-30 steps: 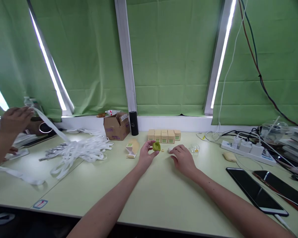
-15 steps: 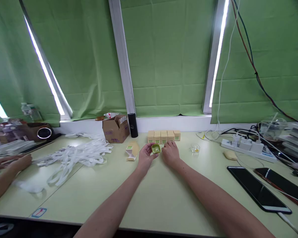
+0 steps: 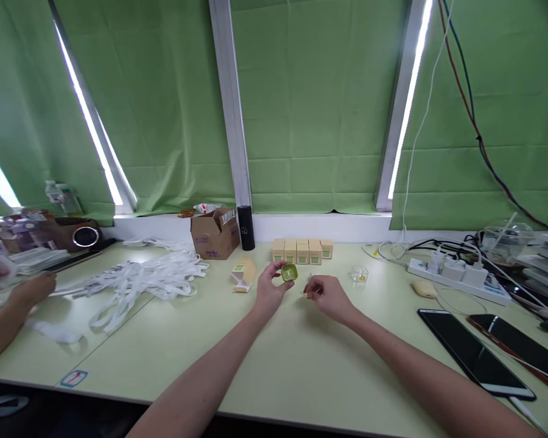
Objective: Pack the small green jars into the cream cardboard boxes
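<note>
My left hand [image 3: 270, 287] is closed on a small green cap-like piece [image 3: 289, 272], held just above the pale green table [image 3: 274, 359]. My right hand [image 3: 327, 296] is pinched on a tiny yellowish part [image 3: 305, 295] right beside it, a little lower. Behind both hands stands a row of several small cream boxes [image 3: 302, 250]. An opened cream box [image 3: 242, 275] lies to the left of my left hand. A small clear dish [image 3: 358, 275] with a yellow bit sits to the right.
A brown cardboard box [image 3: 214, 233] and a black cylinder [image 3: 245, 227] stand by the window sill. A heap of white straps [image 3: 141, 280] lies at left, where another person's hand [image 3: 31, 289] works. A power strip [image 3: 456, 274], cables and two phones [image 3: 472, 353] fill the right.
My right hand drew back from the green piece and now pinches a tiny part. My left hand lifted the green piece slightly. The other person's hand stayed low on the table at left.
</note>
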{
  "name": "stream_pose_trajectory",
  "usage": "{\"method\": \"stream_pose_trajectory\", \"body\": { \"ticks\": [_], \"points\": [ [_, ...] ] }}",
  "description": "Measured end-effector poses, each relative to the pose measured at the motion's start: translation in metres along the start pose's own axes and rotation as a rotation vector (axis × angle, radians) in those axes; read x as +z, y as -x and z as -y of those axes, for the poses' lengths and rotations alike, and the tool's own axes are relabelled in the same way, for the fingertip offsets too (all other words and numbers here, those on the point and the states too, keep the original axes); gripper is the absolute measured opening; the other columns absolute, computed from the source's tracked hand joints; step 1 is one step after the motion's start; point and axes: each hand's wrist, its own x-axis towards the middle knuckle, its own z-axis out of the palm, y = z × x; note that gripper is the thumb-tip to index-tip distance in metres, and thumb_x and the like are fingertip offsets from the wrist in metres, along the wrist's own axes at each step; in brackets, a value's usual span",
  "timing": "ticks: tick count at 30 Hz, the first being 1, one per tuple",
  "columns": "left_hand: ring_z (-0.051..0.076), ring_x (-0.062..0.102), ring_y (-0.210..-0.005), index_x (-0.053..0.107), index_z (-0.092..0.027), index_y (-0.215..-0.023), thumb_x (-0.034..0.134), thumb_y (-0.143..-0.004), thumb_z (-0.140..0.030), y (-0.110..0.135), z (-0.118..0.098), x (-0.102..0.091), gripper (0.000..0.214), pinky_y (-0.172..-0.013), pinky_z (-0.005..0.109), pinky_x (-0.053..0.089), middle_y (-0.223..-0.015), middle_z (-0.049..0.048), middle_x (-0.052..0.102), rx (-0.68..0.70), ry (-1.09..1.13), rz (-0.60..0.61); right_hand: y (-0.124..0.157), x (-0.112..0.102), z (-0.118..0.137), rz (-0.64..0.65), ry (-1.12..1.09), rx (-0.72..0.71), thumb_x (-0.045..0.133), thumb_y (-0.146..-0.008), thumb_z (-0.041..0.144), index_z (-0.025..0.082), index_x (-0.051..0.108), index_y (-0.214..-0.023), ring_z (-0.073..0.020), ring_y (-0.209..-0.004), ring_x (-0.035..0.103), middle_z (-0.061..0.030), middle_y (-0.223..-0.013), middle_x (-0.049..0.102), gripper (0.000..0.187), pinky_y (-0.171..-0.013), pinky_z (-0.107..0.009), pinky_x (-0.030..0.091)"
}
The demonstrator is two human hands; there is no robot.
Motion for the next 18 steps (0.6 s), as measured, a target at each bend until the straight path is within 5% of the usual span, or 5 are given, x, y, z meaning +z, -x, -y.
{"method": "stream_pose_trajectory", "body": {
  "ticks": [3,6,18],
  "points": [
    [0.024,0.066,-0.113,0.070,-0.024,-0.113,0.076,-0.070,-0.006,0.004,-0.003,0.002,0.046,-0.097,0.041,0.047,-0.120,0.0056,0.074,0.039,-0.087,0.034,0.011,-0.003,0.000,-0.017,-0.689,0.117,0.074,-0.074,0.023,0.019,0.066,-0.069,-0.0204,-0.070,0.071,-0.0038,-0.073,0.074,0.010,-0.070,-0.034,0.055],
    [0.025,0.064,-0.116,0.071,-0.026,-0.115,0.074,-0.070,-0.003,0.009,-0.006,0.005,0.050,-0.100,0.042,0.047,-0.120,0.0049,0.072,0.081,-0.159,0.072,0.016,-0.011,0.005,-0.047,-1.009,0.174,0.088,-0.065,0.031,0.019,0.069,-0.069,-0.0193,-0.067,0.069,-0.0033,-0.071,0.073,0.023,-0.072,-0.036,0.055],
    [0.025,0.060,-0.119,0.071,-0.028,-0.116,0.074,-0.073,0.000,0.023,-0.016,0.011,0.052,-0.109,0.045,0.048,-0.118,0.0058,0.063,0.167,-0.214,0.201,0.018,-0.020,0.017,-0.180,-1.126,0.211,0.097,-0.059,0.037,0.022,0.064,-0.081,-0.0145,-0.065,0.063,0.0026,-0.073,0.066,0.043,-0.061,-0.029,0.049]
  ]
}}
